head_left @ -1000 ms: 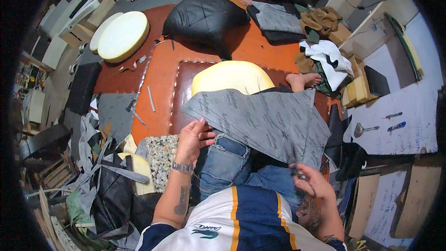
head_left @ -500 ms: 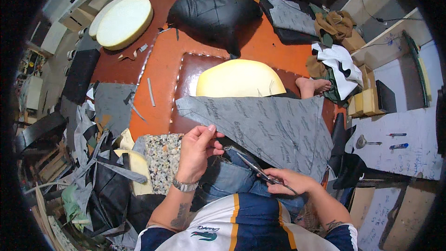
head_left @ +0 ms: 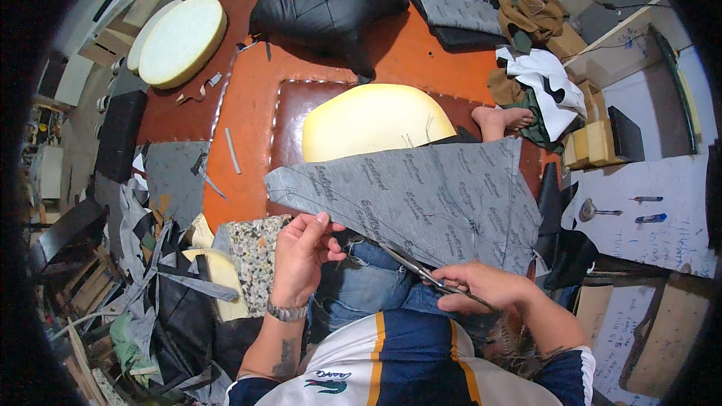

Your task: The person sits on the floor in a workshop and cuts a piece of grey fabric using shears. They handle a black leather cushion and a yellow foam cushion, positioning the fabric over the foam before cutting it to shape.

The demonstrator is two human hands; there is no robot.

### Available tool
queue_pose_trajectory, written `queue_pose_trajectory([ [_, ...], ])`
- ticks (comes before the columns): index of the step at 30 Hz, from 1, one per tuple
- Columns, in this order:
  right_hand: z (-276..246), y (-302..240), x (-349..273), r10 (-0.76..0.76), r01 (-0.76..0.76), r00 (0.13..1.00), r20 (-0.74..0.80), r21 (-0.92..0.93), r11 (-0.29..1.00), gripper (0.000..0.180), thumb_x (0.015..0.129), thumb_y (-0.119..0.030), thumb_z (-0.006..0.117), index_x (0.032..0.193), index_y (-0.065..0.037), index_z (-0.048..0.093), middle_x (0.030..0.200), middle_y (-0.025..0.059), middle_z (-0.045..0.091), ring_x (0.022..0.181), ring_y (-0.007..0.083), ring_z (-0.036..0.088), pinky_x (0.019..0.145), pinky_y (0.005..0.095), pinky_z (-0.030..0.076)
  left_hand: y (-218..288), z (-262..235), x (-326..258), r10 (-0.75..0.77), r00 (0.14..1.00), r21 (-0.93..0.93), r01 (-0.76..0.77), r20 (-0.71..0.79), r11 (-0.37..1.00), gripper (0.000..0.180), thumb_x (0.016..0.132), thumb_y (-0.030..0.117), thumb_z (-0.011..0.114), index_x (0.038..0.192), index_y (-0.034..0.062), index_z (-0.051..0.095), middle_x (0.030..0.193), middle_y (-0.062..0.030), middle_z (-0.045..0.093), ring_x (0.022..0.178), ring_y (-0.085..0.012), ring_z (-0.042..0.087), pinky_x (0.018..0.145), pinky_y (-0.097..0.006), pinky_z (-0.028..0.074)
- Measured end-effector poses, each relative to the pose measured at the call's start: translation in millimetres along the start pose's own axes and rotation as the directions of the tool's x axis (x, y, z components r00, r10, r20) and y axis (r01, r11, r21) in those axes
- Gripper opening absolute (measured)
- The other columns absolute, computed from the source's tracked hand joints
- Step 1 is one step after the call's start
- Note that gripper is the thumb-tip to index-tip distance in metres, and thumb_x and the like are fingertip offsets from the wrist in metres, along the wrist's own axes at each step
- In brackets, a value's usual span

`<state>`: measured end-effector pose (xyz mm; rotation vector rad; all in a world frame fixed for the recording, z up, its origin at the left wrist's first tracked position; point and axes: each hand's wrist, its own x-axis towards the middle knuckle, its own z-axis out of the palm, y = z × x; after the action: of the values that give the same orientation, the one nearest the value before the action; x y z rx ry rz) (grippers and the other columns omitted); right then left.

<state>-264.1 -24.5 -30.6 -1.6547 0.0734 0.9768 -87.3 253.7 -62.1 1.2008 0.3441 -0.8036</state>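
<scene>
Both hands are being held above the lap. By the right hand, a pair of scissors is being gripped, its fingers and thumb closed around the handles, and the blades are being pointed up and to the left, alongside the lower edge of the grey printed fabric. Whether the fabric is being touched by them cannot be told. The left hand is being held half curled, thumb raised, close by the left part of that edge; whether the cloth is being pinched there cannot be made out. By the fabric, which is marked with dark lines and lies just beyond the hands, the near side of a pale yellow foam pad is being hidden. Farther off, a black cushion is being supported by the orange and brown floor covering. At the right, two pens are being borne by a white panel.
</scene>
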Motion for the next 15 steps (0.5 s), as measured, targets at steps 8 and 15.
queue_pose_trajectory([
  [8, 1.1, 3.8, 15.2, -0.135, 0.137, 0.987, -0.092, 0.010, 0.991, 0.052, 0.097, -0.046, 0.068, 0.125, -0.004, 0.058, 0.071, 0.0039, 0.053, 0.065, 0.0143, 0.047, 0.060, 0.0334, 0.041, 4.2, 1.3, -7.8, 0.009, 0.999, -0.036, -0.007, 0.033, 0.999, 0.020, 0.100, 0.024, 0.066, 0.097, 0.0055, 0.058, 0.097, -0.0150, 0.072, 0.063, -0.0120, 0.064, 0.059, -0.030, 0.061],
  [15, -3.5, -2.8, 19.0, -0.079, 0.078, 0.978, -0.191, -0.014, 0.997, 0.053, 0.090, -0.045, 0.077, 0.121, -0.004, 0.064, 0.064, -0.0006, 0.045, 0.062, 0.0092, 0.041, 0.056, 0.0297, 0.035, 4.4, -0.8, -8.0, 0.013, 1.000, 0.009, -0.013, 0.019, 1.000, 0.021, 0.099, 0.028, 0.066, 0.099, 0.0076, 0.058, 0.095, -0.0110, 0.071, 0.064, -0.0110, 0.062, 0.058, -0.029, 0.061],
])
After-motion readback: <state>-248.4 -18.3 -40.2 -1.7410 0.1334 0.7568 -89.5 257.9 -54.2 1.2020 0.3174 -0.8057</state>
